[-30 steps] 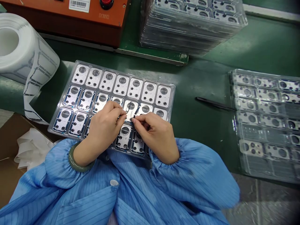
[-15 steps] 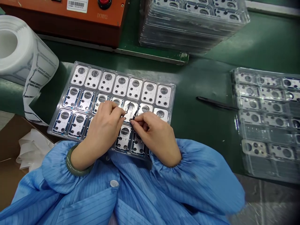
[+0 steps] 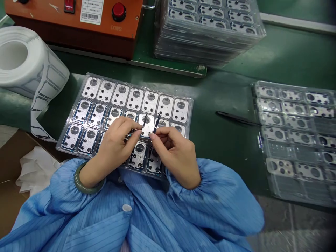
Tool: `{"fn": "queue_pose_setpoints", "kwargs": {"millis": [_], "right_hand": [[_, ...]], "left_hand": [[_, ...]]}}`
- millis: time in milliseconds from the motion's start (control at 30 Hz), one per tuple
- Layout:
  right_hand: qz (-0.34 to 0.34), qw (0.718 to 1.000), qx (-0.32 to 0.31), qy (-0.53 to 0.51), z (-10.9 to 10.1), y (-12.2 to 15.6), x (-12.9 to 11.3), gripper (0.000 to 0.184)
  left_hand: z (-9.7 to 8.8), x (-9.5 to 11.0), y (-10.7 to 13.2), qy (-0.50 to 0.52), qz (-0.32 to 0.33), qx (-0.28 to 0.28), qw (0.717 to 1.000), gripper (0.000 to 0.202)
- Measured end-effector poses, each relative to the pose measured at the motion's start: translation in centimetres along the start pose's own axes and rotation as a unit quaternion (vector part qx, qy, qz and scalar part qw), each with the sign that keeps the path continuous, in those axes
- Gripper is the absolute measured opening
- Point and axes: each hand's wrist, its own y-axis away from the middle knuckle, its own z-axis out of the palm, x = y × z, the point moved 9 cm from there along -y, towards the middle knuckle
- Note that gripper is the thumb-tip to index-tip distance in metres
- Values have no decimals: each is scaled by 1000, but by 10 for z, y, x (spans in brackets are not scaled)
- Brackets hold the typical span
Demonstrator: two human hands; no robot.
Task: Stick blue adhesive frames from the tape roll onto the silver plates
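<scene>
Below me a clear plastic tray (image 3: 69,117) carries rows of silver metal plates, each with a large round hole and smaller holes. Several plates in the middle and front rows have a dark blue frame around their edges. Over a plate (image 3: 148,123) in the middle row, a thin dark frame-shaped sticker (image 3: 157,122) is stretched between my two hands. My left hand (image 3: 118,140) pinches its left side with closed fingertips. On the right side, my right hand (image 3: 177,150) pinches it between thumb and forefinger. My fingers partly hide the sticker's lower edge.
A roll of dark frame stickers (image 3: 44,66) lies at the left, its strip hanging toward a cardboard box (image 3: 10,157) with white scraps. Black tweezers (image 3: 236,119) rest beside another tray (image 3: 282,148) at the right. Stacked trays (image 3: 199,42) and an orange machine (image 3: 110,38) stand behind.
The right strand of the sticker now stands more clearly upright and apart from the left one, over the same plate. Both hands keep their pinch; the whole view has shifted slightly.
</scene>
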Motion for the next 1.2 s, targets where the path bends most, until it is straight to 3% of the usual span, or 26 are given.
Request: {"fn": "queue_pose_setpoints", "kwargs": {"millis": [167, 300, 400, 500, 600, 700, 1200], "right_hand": [[35, 994, 34, -102, -5, 3, 4, 7], [-16, 990, 92, -110, -13, 5, -5, 8], [-50, 986, 115, -114, -16, 5, -12, 11], [-79, 982, 112, -131, -15, 6, -18, 12], [-103, 979, 99, -144, -12, 7, -21, 14], [-102, 981, 86, -142, -9, 8, -20, 12], [-140, 979, 95, -110, -9, 11, -23, 14]], "left_hand": [[-10, 10, 0, 39, 34, 44, 998, 12], [-16, 15, 5, 45, 59, 89, 993, 22], [-18, 8, 7, 88, 24, 113, 989, 40], [-7, -7, 6, 188, -75, 68, 977, 36], [8, -12, 5, 294, -143, 0, 945, 28], [8, -11, 4, 336, -154, -5, 929, 24], [2, -5, 2, 327, -126, 17, 936, 8]]}}
